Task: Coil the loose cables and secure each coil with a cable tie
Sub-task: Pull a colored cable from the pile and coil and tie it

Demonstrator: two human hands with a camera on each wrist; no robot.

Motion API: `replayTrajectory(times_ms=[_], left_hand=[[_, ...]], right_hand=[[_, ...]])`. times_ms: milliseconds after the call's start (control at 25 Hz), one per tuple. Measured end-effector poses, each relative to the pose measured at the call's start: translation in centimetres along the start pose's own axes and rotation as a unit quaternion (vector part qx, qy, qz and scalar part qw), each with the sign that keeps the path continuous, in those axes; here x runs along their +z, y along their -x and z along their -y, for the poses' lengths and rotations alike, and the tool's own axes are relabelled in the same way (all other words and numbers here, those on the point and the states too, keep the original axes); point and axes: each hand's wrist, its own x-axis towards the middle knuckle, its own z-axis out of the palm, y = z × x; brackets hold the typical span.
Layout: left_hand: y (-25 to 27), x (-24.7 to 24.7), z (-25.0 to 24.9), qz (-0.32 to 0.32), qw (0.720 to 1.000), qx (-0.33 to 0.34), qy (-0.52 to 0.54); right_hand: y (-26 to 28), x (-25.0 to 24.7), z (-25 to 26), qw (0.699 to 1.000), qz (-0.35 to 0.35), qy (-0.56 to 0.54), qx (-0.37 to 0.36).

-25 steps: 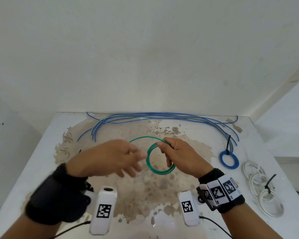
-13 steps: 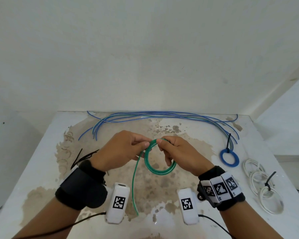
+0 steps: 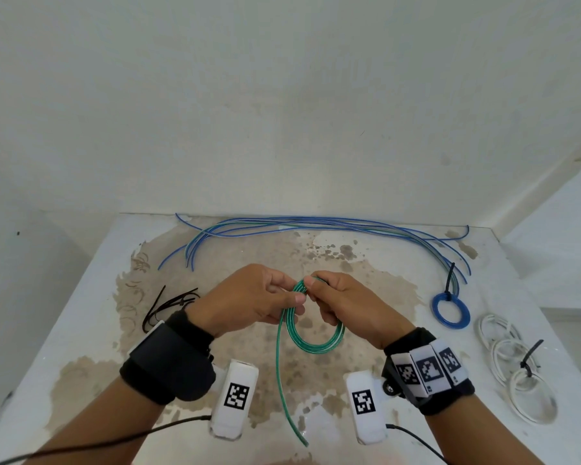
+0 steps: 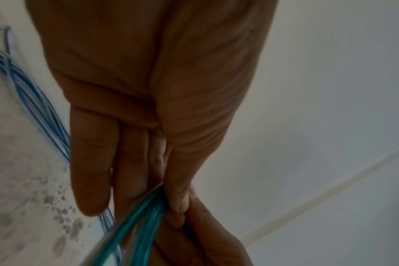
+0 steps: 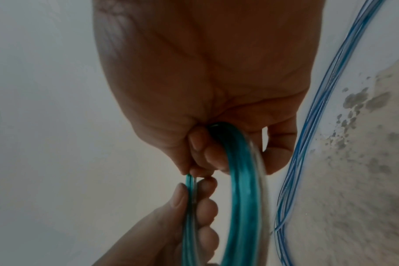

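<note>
My right hand (image 3: 344, 305) pinches the top of the green cable coil (image 3: 316, 340) between thumb and curled fingers, and my left hand (image 3: 249, 302) meets it there, thumb and forefinger closed on the same green strands, so the coil hangs above the middle of the stained white table (image 3: 81, 347) with its loose tail (image 3: 282, 380) running toward six o'clock. Out from the hands I see spare black cable ties (image 3: 168, 305) at nine o'clock, loose blue cables (image 3: 316, 226) along twelve o'clock, a tied blue coil (image 3: 450, 310) at three o'clock, and tied white coils (image 3: 517, 370) toward four o'clock.
</note>
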Motion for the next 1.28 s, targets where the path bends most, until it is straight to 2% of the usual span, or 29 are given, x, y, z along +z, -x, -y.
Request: replayTrajectory(times_ms=[160, 360, 520, 640, 680, 760, 880, 960, 1080, 1160, 1280], left_hand=[[-0.2, 0.0, 0.2, -0.021, 1.000, -0.002, -0.005], [-0.5, 0.4, 0.3, -0.035, 0.993, -0.021, 0.111], [-0.6, 0.3, 0.4, -0.047, 0.992, -0.026, 0.116], [-1.0, 0.1, 0.6, -0.080, 0.988, -0.014, 0.133], [-1.3, -0.2, 0.7, -0.108, 0.980, -0.002, 0.168], [-1.9, -1.1, 0.8, -0.164, 0.945, 0.016, 0.282], [-2.8, -2.0, 0.9, -0.207, 0.893, 0.034, 0.399], [-3.0, -1.7, 0.8, -0.224, 0.883, 0.035, 0.412], [-2.9, -1.1, 0.7, -0.229, 0.877, 0.031, 0.421], [-2.9, -1.2, 0.6, -0.238, 0.867, 0.028, 0.437], [-2.8, -1.7, 0.5, -0.250, 0.860, 0.035, 0.444]], right_hand=[[0.2, -0.5, -0.5, 0.998, -0.010, -0.053, 0.007], [0.0, -1.6, -1.0, 0.997, -0.027, -0.075, -0.016], [0.0, -1.8, -0.9, 0.995, -0.023, -0.092, 0.002], [-0.3, -1.3, -1.1, 0.989, -0.055, -0.135, 0.002], [-0.4, -1.1, -1.5, 0.983, -0.073, -0.169, 0.010], [-0.5, -0.6, -2.6, 0.970, -0.100, -0.219, 0.027], [-0.4, 1.2, -3.8, 0.974, -0.055, -0.221, 0.010], [-0.5, 2.5, -3.4, 0.964, -0.040, -0.260, -0.026], [-1.2, 3.2, -2.2, 0.941, -0.087, -0.320, -0.062], [-1.5, 3.3, -2.0, 0.943, -0.101, -0.310, -0.069], [-1.5, 3.5, -2.2, 0.954, -0.081, -0.280, -0.066]])
